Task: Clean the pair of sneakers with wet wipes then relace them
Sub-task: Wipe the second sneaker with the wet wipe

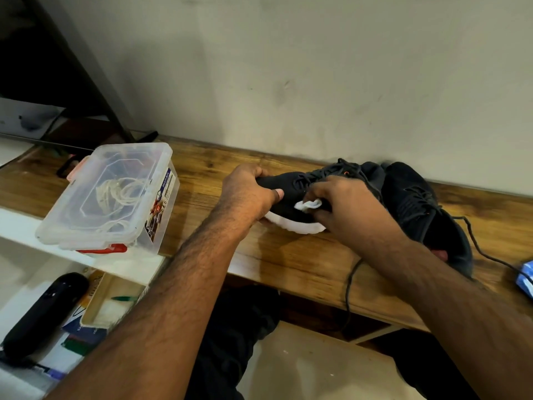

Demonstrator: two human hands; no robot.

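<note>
A black sneaker with a white sole (291, 194) lies on the wooden table (288, 261), toe pointing left. My left hand (248, 192) grips its toe, thumb on the side. My right hand (343, 206) pinches a crumpled white wet wipe (308, 204) against the sneaker's side, just above the sole. The second black sneaker (418, 209) lies behind and to the right, partly under my right forearm, with a dark lace (484, 252) trailing toward the right.
A clear plastic box (115, 197) with white cord inside stands at the table's left end. A blue wipe packet (526, 280) sits at the right edge. A white shelf below left holds a black object (46, 313). The wall runs close behind the sneakers.
</note>
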